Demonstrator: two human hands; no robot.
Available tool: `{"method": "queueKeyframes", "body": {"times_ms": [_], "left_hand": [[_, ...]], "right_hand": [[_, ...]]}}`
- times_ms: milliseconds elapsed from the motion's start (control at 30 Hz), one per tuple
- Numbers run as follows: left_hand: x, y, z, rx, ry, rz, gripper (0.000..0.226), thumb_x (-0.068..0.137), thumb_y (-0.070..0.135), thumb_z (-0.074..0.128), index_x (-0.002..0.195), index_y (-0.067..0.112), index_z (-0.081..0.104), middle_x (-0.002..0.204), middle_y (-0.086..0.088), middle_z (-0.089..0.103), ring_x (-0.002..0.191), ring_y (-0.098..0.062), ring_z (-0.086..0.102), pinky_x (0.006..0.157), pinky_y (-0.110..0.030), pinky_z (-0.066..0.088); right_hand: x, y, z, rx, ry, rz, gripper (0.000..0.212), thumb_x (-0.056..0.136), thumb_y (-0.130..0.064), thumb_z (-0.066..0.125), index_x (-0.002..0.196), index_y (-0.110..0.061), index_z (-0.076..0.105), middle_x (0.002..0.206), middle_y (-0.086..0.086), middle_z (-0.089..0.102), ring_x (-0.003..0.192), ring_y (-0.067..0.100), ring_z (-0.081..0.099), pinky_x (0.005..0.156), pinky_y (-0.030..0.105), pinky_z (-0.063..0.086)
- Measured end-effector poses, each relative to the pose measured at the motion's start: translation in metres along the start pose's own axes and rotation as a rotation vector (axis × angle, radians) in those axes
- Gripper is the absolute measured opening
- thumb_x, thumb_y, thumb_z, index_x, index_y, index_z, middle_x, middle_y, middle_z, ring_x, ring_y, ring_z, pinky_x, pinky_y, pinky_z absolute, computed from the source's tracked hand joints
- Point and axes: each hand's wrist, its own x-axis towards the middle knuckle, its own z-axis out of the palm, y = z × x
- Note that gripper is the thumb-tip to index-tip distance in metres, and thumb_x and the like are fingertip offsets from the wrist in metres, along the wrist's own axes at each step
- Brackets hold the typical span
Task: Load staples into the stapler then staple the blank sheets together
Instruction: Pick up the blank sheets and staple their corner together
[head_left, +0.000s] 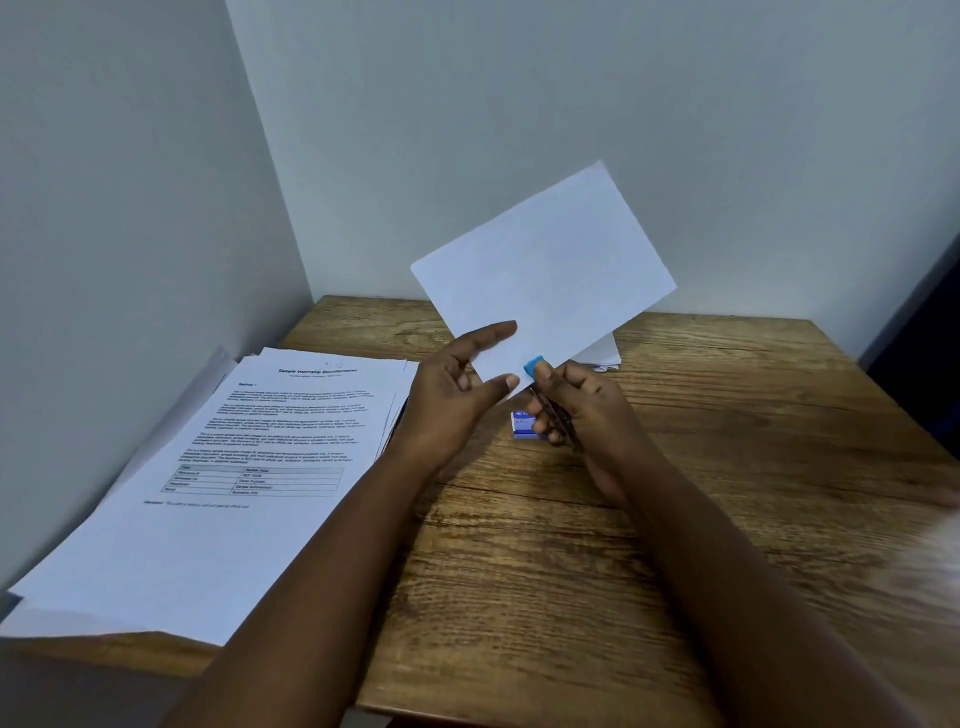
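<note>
Both hands up at blank sheets, mid-worktop.
Right hand (576, 410) grips blue stapler (535, 365) at blank sheets (545, 270) near corner; left hand (457, 395) fingers extended, touching sheets' left edge. Staple box (522, 425) beneath; printed stack (249, 467) left.

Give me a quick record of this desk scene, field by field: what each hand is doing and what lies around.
left hand: fingers straight, steadying the lower corner of the blank sheets, lifted off the table
right hand: grips a blue-tipped stapler at that corner
staple box: blue and white, on the wooden table below the hands
printed stack: lies on the table's left side
</note>
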Motion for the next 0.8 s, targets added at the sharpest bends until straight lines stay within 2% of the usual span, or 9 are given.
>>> {"method": "queueKeyframes", "body": {"times_ms": [100,200,267,367,433,500,567,700,800], "left_hand": [[0.000,0.000,0.000,-0.027,0.019,-0.004,0.049,0.084,0.008,0.076,0.127,0.031,0.067,0.047,0.018,0.028,0.044,-0.002,0.027,0.058,-0.011,0.038],[0.003,0.000,-0.003,-0.039,0.066,-0.009,0.050,0.084,0.006,0.075,0.127,0.031,0.067,0.048,0.018,0.029,0.046,-0.002,0.026,0.068,-0.025,0.040],[0.004,0.000,-0.006,-0.049,0.091,0.001,0.050,0.084,0.006,0.076,0.126,0.033,0.067,0.049,0.018,0.029,0.047,-0.003,0.026,0.066,-0.020,0.039],[0.004,-0.001,-0.007,-0.064,0.098,0.017,0.051,0.083,0.007,0.076,0.123,0.036,0.068,0.050,0.018,0.027,0.047,-0.003,0.025,0.058,-0.010,0.037],[0.003,-0.001,-0.006,-0.067,0.092,0.011,0.051,0.083,0.008,0.077,0.123,0.038,0.068,0.051,0.018,0.027,0.048,-0.003,0.025,0.056,-0.010,0.036],[0.003,-0.001,-0.006,-0.073,0.099,0.004,0.051,0.083,0.007,0.076,0.122,0.038,0.069,0.051,0.018,0.027,0.048,-0.003,0.026,0.055,-0.010,0.034],[0.003,-0.001,-0.006,-0.082,0.106,-0.005,0.051,0.083,0.006,0.075,0.122,0.038,0.069,0.051,0.018,0.027,0.048,-0.003,0.026,0.054,-0.009,0.034],[0.000,0.001,-0.006,-0.068,0.085,-0.023,0.051,0.083,0.005,0.075,0.124,0.035,0.068,0.048,0.018,0.027,0.046,-0.004,0.026,0.062,-0.016,0.038],[0.000,0.005,-0.005,-0.076,0.071,-0.051,0.050,0.085,0.003,0.073,0.124,0.033,0.068,0.047,0.017,0.031,0.048,-0.004,0.025,0.069,-0.027,0.042]], "right_hand": [[0.000,-0.003,-0.001,0.043,-0.041,0.031,0.035,0.093,-0.045,0.060,0.093,-0.010,0.064,0.076,0.006,0.068,0.056,0.015,0.057,0.050,0.026,0.042],[0.000,-0.008,-0.005,0.054,-0.005,0.020,0.042,0.093,-0.049,0.056,0.102,-0.008,0.065,0.079,0.008,0.067,0.057,0.014,0.058,0.050,0.025,0.044],[0.002,-0.009,-0.012,-0.090,0.117,-0.043,0.039,0.091,-0.048,0.060,0.093,-0.010,0.066,0.072,0.008,0.063,0.054,0.012,0.057,0.050,0.023,0.046],[0.007,-0.006,-0.028,-0.402,0.248,-0.173,0.033,0.088,-0.042,0.067,0.084,-0.010,0.067,0.070,0.004,0.059,0.059,0.012,0.056,0.062,0.029,0.047],[0.008,-0.004,-0.036,-0.615,0.154,-0.235,0.025,0.084,-0.038,0.073,0.082,-0.013,0.069,0.075,-0.001,0.059,0.066,0.010,0.052,0.065,0.028,0.042],[0.008,-0.003,-0.035,-0.758,-0.043,-0.268,0.019,0.077,-0.038,0.080,0.080,-0.021,0.070,0.078,-0.007,0.059,0.069,0.004,0.051,0.067,0.028,0.040],[0.007,0.000,-0.032,-0.888,-0.167,-0.315,0.027,0.068,-0.050,0.080,0.081,-0.028,0.072,0.077,-0.013,0.059,0.071,0.001,0.053,0.073,0.031,0.041],[0.006,0.001,-0.030,-0.998,-0.230,-0.376,0.039,0.064,-0.058,0.077,0.092,-0.032,0.078,0.075,-0.019,0.055,0.072,-0.002,0.052,0.080,0.041,0.046],[0.005,-0.002,-0.032,-0.900,-0.229,-0.298,0.030,0.066,-0.056,0.078,0.084,-0.033,0.078,0.074,-0.014,0.065,0.073,0.003,0.061,0.072,0.033,0.049]]}}
